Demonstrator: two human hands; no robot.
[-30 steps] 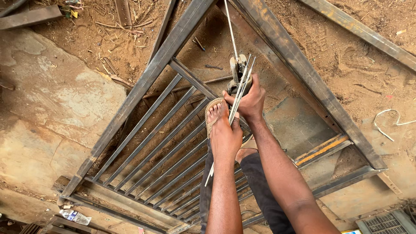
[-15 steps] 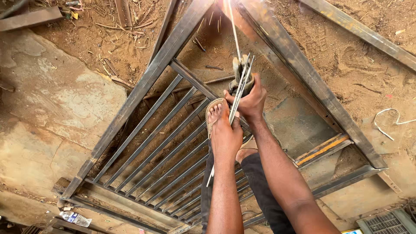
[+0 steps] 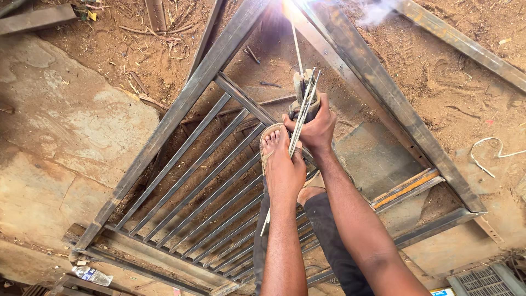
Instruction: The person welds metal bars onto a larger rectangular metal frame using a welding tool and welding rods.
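Observation:
A steel gate frame (image 3: 181, 109) with several parallel bars lies flat on the dirt. My right hand (image 3: 316, 129) grips an electrode holder (image 3: 301, 87). Its thin welding rod (image 3: 296, 46) reaches up to the frame's top corner, where a bright arc (image 3: 285, 8) burns. My left hand (image 3: 285, 172) sits just below the right one and holds a bundle of spare welding rods (image 3: 298, 123) slanting from the holder down past my wrist. My sandalled foot (image 3: 269, 141) rests on the bars beside the left hand.
Smoke (image 3: 372, 12) drifts near the top. A loose steel bar (image 3: 466, 46) lies at the upper right, a yellow-striped bar (image 3: 405, 189) under the frame's right side, a white wire (image 3: 487, 148) at the right. A plastic bottle (image 3: 90, 274) lies bottom left, a concrete slab (image 3: 55, 137) left.
The rod's tip has struck an arc at the frame's top corner; the glow has grown bright and smoke has appeared. Both hands have stayed almost in place.

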